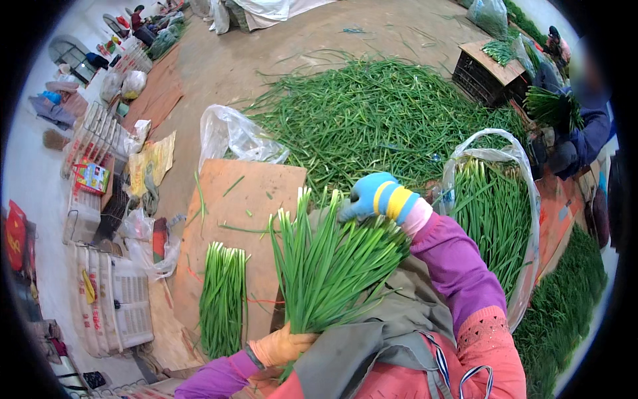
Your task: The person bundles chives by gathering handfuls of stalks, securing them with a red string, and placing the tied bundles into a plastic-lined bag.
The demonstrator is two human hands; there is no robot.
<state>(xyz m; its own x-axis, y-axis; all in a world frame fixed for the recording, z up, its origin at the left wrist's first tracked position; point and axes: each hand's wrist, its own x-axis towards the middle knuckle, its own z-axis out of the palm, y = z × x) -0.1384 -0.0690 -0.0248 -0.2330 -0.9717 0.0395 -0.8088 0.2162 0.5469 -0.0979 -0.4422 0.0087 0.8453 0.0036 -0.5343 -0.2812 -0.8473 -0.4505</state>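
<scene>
My left hand [284,346], in an orange glove, grips a loose bunch of garlic chives [325,269] low down near my lap. The bunch fans out upward, its pale stem ends at the top. My right hand [380,198], in a blue glove with yellow bands, is at those pale ends, its grey fingertips curled in against some stalks; leaves partly hide the fingers. A neat bundle of chives [224,299] lies on the wooden board [252,189] to the left. A thin red tie [266,301] lies beside that bundle.
Beyond the board spreads a large heap of loose chives [379,120]. At right stands a clear plastic bag [531,219] packed with chives. White crates [126,299] line the left side. A co-worker [585,126] at far right holds chives near a black crate [482,76].
</scene>
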